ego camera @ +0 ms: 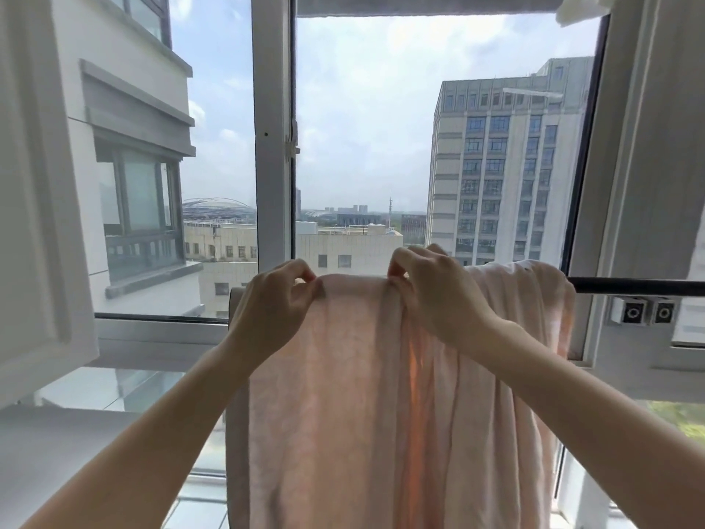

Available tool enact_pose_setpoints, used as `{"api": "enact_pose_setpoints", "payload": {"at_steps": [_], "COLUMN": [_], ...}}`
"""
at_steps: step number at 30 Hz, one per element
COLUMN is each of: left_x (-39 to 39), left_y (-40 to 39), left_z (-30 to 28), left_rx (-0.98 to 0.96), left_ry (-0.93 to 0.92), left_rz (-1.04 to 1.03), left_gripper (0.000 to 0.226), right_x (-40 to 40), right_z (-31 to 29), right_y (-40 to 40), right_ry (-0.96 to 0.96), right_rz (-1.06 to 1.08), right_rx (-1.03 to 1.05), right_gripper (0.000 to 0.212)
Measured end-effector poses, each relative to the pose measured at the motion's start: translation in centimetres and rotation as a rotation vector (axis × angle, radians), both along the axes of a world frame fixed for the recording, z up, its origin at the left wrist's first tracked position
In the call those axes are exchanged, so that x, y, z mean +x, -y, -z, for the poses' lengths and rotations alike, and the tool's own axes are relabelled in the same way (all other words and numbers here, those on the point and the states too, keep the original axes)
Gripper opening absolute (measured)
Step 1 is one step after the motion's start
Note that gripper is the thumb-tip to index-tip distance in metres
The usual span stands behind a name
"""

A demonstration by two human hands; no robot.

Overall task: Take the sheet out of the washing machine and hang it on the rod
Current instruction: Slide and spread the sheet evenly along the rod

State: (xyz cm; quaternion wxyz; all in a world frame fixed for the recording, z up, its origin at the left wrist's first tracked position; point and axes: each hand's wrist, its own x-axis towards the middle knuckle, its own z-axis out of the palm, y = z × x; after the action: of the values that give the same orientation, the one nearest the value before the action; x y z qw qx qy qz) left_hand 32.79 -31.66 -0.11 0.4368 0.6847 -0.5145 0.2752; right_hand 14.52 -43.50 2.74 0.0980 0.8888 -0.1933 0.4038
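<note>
A pale pink sheet [354, 406] hangs draped over a dark horizontal rod [633, 286] in front of the window. Only the rod's right stretch shows; the rest is hidden under the cloth. My left hand [272, 309] pinches the sheet's top fold at its left end. My right hand [433, 292] pinches the same fold a little further right, with bunched folds of the sheet beyond it towards the right. The cloth between my hands lies flat along the top. No washing machine is in view.
A white window frame post [272, 147] stands behind the sheet. An open window sash [34, 223] juts in at the left. Two small grey brackets [644, 311] sit under the rod at the right. A white cloth [583, 7] hangs at the top right.
</note>
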Motion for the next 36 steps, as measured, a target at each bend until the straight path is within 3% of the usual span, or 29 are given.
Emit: {"api": "enact_pose_setpoints", "payload": {"at_steps": [3,6,9,12,15,20,24,29,32,36], "left_x": [-0.2,-0.6,-1.5,-3.0,-4.1,-3.8,-3.5,-3.2,-3.7,-4.2], "left_y": [0.0,0.6,1.2,1.8,3.2,4.0,4.1,4.2,4.2,4.1], "left_z": [0.1,0.2,0.3,0.1,-0.4,-1.3,-1.4,-1.3,-1.3,-1.2], "left_rx": [-0.046,-0.084,-0.102,-0.076,0.004,-0.037,-0.006,-0.039,-0.057,-0.058], "left_ry": [-0.021,-0.013,0.021,0.139,0.162,0.031,0.046,0.045,0.043,0.04], "left_rz": [-0.024,-0.079,-0.098,0.066,0.235,0.276,0.251,0.172,0.168,0.178], "left_gripper": [0.016,0.016,0.002,0.022,0.009,0.008,0.008,0.008,0.008,0.006], "right_x": [-0.3,-0.9,-1.7,-3.0,-3.5,-3.2,-3.9,-5.4,-5.5,-4.8], "right_z": [-0.2,-0.4,-0.4,-0.4,-0.4,0.4,0.2,-0.3,-0.5,-0.7], "right_y": [0.1,0.5,1.1,1.8,2.4,2.4,2.3,2.9,2.8,2.8], "right_ry": [0.021,0.085,0.071,0.004,-0.073,-0.047,-0.041,-0.112,-0.085,-0.156], "right_rz": [0.029,0.013,-0.047,-0.069,-0.027,0.008,0.03,0.13,0.123,0.063], "right_rx": [-0.004,0.062,0.094,0.127,0.094,-0.052,-0.111,-0.184,-0.16,-0.103], "right_gripper": [0.012,0.005,0.009,0.012,0.018,0.015,0.005,0.015,0.01,0.03]}}
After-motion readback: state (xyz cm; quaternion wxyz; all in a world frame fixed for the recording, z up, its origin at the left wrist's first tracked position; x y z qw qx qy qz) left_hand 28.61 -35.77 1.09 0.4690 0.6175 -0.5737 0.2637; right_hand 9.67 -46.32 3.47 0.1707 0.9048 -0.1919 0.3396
